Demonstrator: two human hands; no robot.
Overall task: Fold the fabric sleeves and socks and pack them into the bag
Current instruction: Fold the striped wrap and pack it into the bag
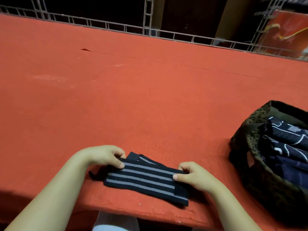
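Fingers of both hands, left (106, 156) and right (191, 176), pinch black grey-striped folded fabric (146, 179) near red desk's (150, 97) front edge; patterned dark bag (250, 164) right.

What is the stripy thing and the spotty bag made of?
The striped piece looks like soft knitted fabric: fine ribbing shows in its grey and black bands. The bag seems to be woven cloth with a dull leopard-like print; it sags softly, though the exact fibre can't be told.

no readable text, labels, numbers
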